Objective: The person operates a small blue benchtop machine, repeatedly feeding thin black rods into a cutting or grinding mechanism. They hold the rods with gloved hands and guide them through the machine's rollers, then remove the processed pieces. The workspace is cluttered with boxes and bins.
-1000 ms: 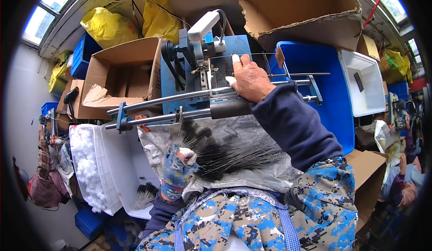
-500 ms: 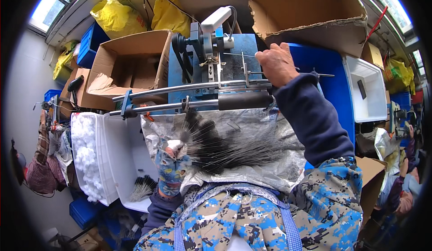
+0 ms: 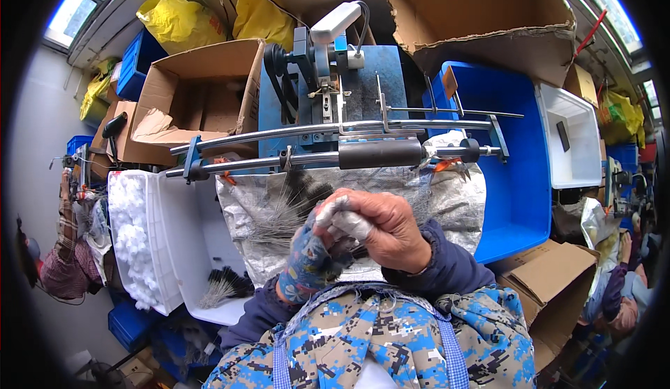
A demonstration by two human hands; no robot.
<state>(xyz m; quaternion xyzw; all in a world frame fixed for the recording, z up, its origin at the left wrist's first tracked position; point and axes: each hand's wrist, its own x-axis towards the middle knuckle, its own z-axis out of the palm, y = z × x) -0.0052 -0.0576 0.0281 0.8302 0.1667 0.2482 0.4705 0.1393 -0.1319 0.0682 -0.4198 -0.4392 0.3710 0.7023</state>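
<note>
My left hand (image 3: 307, 263), in a blue patterned covering, is closed close in front of my lap. Against it my right hand (image 3: 384, 228) is closed too, with white wrapping on its fingers. Whatever the fingers pinch is too small or hidden to make out. Just beyond them, thin wire brushes (image 3: 269, 218) with black bristles lie in a loose heap on a silvery sheet (image 3: 457, 211), partly covered by my hands. Above the sheet stands a blue bench machine (image 3: 324, 103) with metal rails and a dark roller (image 3: 380, 154).
At the left, a white bin (image 3: 202, 249) holds more wire brushes (image 3: 227, 284), beside a tub of white fluffy pieces (image 3: 132, 242). Cardboard boxes (image 3: 199, 96) and a large blue bin (image 3: 513, 200) flank the machine. Another person (image 3: 66, 267) works at far left, one more at far right.
My right hand has come down from the machine's right side to meet my left hand. The left hand has moved slightly right and nearer to me.
</note>
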